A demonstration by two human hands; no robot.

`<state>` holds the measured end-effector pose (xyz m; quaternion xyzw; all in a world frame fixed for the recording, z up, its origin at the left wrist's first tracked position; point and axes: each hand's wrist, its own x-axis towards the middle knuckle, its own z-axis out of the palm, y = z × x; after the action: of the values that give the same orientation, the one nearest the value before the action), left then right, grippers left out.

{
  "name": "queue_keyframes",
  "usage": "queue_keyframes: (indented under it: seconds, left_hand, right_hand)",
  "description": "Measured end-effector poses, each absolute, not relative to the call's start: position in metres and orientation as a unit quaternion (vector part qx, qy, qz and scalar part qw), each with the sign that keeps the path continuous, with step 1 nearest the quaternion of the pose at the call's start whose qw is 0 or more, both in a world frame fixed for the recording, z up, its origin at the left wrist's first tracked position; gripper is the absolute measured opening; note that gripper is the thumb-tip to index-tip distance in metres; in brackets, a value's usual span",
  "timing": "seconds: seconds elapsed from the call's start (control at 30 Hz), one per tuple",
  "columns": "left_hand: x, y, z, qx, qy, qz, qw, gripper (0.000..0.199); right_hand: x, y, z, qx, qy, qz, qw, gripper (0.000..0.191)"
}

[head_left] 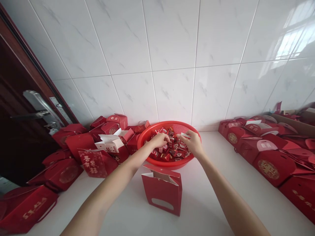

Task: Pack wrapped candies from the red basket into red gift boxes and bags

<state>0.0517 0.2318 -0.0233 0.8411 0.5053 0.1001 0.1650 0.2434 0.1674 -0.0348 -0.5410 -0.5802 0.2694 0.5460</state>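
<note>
Head view: a red basket [145, 159] is set on a white counter [197, 209], close to a wall [172, 36] of pale veined tiles, and is filled with small wrapped sweets [173, 153], mostly red, some marked in white or gold. Both hands are held over the basket, one toward each side of it. By the left hand [159, 140] the sweets are reached from above; its fingers are curled down and kept close together, and whether anything is gripped by them cannot be told. The right hand [194, 142] is bent inward with thumb and fingers brought near each other, and a small white piece [185, 135] is seen at them; whether it is clamped cannot be made out. Just in front of the basket, between the forearms, an open box [161, 191] is stood upright, its top flaps raised and a pale oval shown low on its front. To the left, red boxes [65, 172] are crowded along the counter, some printed in gold, and among them a white-lined box [109, 146] is left open. To the right, more boxes [269, 165] are packed in rows, with a cardboard tray [292, 123] seen behind them. At the far left, a dark door [17, 131] is fitted with a metal handle [39, 113].
</note>
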Motion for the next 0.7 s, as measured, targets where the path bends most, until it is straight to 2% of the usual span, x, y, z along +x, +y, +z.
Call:
queue_keyframes:
  seconds: [0.13, 0.27, 0.47, 0.57, 0.7]
  left_hand:
    - [0.052, 0.232, -0.025, 0.845, 0.501, 0.047, 0.182, 0.039]
    - [0.058, 0.230, -0.028, 0.878, 0.426, -0.009, 0.219, 0.038]
    - [0.072, 0.229, -0.035, 0.919, 0.381, -0.076, 0.070, 0.036]
    - [0.074, 0.231, -0.037, 0.917, 0.386, -0.079, 0.059, 0.027]
    - [0.072, 0.231, -0.037, 0.905, 0.405, -0.072, 0.106, 0.009]
  right_hand:
    - [0.241, 0.163, -0.029, -0.545, -0.557, 0.299, 0.552, 0.053]
    - [0.242, 0.156, -0.019, -0.561, -0.507, 0.379, 0.533, 0.044]
    - [0.250, 0.159, -0.018, -0.538, -0.461, 0.414, 0.572, 0.020]
    - [0.251, 0.163, -0.023, -0.529, -0.455, 0.435, 0.570, 0.017]
    - [0.249, 0.162, -0.024, -0.499, -0.484, 0.426, 0.579, 0.023]
